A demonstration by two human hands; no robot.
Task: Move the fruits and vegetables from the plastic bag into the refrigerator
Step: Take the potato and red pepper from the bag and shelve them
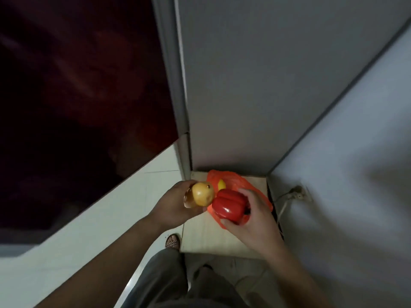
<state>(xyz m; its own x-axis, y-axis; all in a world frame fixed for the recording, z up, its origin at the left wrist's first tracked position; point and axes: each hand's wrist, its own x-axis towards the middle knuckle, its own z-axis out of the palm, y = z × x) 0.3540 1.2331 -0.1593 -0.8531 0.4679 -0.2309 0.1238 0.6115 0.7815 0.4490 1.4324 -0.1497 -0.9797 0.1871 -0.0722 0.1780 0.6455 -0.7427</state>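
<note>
My left hand (175, 203) is cupped palm-up, with its fingers curled round a round, pale yellow fruit or vegetable (202, 194). A loose brown flake of skin sticks out on the side nearest my palm. My right hand (249, 216) grips a glossy red bell pepper (230, 206), thumb underneath and fingers wrapped over its far side. The two items almost touch between my hands.

Directly beneath and just beyond both hands, an orange plastic bag (235, 181) lies crumpled open on a pale wooden surface (211, 236). One small yellow piece (221, 184) shows inside the bag, just past my left fingertips.

Above my left hand stands a dark red glossy surface (77, 85). Above my right hand rises a grey upright panel (266, 85). To the right of my right hand, a plug sits in a wall socket (300, 193). Below my left wrist, my foot in a patterned sandal (172, 241) rests on the white floor.
</note>
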